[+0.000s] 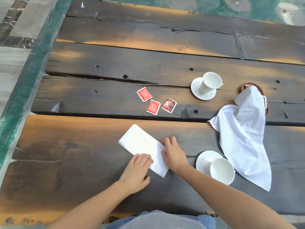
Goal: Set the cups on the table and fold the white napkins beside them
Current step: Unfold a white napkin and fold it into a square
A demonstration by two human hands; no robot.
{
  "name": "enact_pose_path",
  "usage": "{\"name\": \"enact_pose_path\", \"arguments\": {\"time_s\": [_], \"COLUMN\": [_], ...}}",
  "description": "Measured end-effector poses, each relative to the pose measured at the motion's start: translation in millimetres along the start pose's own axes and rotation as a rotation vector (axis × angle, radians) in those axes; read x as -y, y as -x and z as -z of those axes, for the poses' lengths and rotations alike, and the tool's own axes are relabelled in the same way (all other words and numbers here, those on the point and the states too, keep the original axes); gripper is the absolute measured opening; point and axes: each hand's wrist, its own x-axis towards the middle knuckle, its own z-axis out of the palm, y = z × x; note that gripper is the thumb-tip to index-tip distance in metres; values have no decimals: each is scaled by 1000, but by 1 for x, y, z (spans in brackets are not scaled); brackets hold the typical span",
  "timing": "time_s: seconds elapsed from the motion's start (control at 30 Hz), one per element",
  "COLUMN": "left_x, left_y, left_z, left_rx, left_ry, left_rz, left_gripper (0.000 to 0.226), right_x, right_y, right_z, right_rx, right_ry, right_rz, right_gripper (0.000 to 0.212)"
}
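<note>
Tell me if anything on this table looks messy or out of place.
Yes. One white napkin lies unfolded and rumpled at the right, its far end draped over a small wooden dish. Three red sachets lie scattered mid-table at different angles.

dark plank table [115, 63], green floor strip [24, 90], grey paving [9, 63]

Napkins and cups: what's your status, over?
Left hand and right hand on folded napkin. Second napkin unfolded. Near cup, far cup set down. Red packets clear of the work.
</note>
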Motion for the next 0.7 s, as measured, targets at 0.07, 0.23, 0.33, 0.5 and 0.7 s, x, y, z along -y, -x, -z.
{"name": "enact_pose_path", "arguments": {"time_s": [0.07,0.23,0.33,0.5,0.7], "left_x": [4,16,24,36,50], "left_y": [-4,-12,-13,-17,1], "left_z": [2,5,4,4,7], "left_rx": [55,131,117,125,49], "left_ry": [-38,-9,97,-37,-131], "left_rz": [5,33,12,-118,-271], "left_gripper": [55,73,65,57,49], "right_x": [-2,0,-1,0,-21], "right_y": [3,5,8,14,19], "right_z": [-2,0,1,-3,13], "right_rx": [5,65,135,200,97], "right_ry": [-2,-65,-57,15,288], "right_rz": [-45,-79,-85,-32,550], "right_gripper": [21,19,23,17,17]}}
